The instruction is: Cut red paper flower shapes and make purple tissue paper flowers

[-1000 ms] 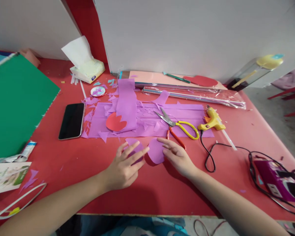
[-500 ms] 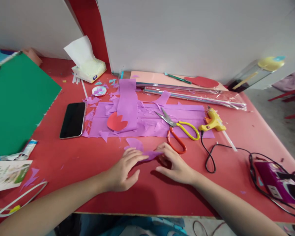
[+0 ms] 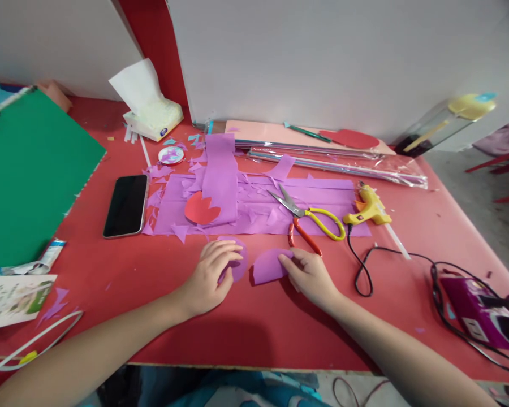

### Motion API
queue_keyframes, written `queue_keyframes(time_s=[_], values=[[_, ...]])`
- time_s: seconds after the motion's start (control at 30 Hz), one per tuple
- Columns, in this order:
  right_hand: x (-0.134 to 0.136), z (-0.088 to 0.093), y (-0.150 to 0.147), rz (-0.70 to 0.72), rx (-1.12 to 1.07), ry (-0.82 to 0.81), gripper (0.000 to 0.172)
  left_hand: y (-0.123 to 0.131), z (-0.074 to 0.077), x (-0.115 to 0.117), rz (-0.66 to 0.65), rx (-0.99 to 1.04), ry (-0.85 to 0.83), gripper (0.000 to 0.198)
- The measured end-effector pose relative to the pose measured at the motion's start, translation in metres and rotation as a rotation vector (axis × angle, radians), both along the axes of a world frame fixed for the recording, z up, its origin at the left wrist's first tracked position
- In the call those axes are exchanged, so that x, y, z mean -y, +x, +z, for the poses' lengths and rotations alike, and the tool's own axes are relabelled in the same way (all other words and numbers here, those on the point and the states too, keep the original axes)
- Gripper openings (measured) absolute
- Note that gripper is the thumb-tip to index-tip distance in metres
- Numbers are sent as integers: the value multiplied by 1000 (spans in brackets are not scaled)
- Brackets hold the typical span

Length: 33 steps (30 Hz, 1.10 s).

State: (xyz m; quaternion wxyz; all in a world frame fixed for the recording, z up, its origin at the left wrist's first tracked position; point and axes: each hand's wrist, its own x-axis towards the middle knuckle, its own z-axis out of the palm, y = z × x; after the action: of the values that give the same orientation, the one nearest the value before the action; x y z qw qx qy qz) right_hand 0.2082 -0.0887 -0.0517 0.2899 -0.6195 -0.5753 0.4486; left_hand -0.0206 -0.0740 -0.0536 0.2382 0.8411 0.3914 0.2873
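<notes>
My right hand (image 3: 311,277) pinches a folded-looking piece of purple paper (image 3: 265,268) by its right end, thumb on top. The paper has a curved upper edge and is held just over the red table. To the left, my left hand (image 3: 212,277) rests over a rounded piece of purple paper (image 3: 241,265). Its fingers are bent, with a gap between them and the thumb; they partly hide the paper. Beyond my right hand lie scissors (image 3: 296,210) with one yellow and one red handle, blades spread. A red tulip-shaped paper cutout (image 3: 200,209) lies on purple strips.
Purple sheets (image 3: 322,198) and scraps cover the middle back of the red table (image 3: 186,345). A phone (image 3: 126,206), tissue box (image 3: 156,118) and green board (image 3: 38,175) stand left. A yellow glue gun (image 3: 370,204) with its black cord, and a purple box (image 3: 475,314), lie right.
My hands have moved apart. The right hand has turned the purple paper to show its broad face, and the left hand has let go of it and shifted left onto the other purple piece.
</notes>
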Motion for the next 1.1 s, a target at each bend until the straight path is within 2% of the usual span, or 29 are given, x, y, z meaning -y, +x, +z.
queue_keyframes(time_s=[0.1, 0.17, 0.27, 0.4, 0.5, 0.67, 0.87, 0.93, 1.0, 1.1], values=[[-3, 6, 1, -28, -254, -120, 31, 0, 1, -2, 38, 30, 36, 28], [-5, 8, 1, -19, -341, -190, 31, -1, 2, -4, 77, 51, 46, 30], [-6, 5, 1, 5, -289, -231, 28, -2, 3, -7, 121, 65, 39, 33], [-4, -1, 1, 15, -155, -201, 23, -2, 4, -9, 143, 69, 26, 34], [-3, -1, 0, 2, -103, -144, 17, -2, 4, -9, 149, 70, 28, 34], [-3, 0, 1, -6, -10, -35, 18, -2, 5, -9, 162, 69, 41, 32], [0, -6, 5, -75, 203, 418, 23, -6, 6, -12, 172, 54, 80, 31], [1, -7, 4, 42, 263, 552, 18, -6, 4, -12, 115, 22, 97, 29], [2, -6, 2, 236, 299, 648, 16, -6, 1, -11, 16, -39, 109, 27], [3, -5, -1, 455, 355, 684, 19, -4, 0, -7, -112, -142, 114, 24]])
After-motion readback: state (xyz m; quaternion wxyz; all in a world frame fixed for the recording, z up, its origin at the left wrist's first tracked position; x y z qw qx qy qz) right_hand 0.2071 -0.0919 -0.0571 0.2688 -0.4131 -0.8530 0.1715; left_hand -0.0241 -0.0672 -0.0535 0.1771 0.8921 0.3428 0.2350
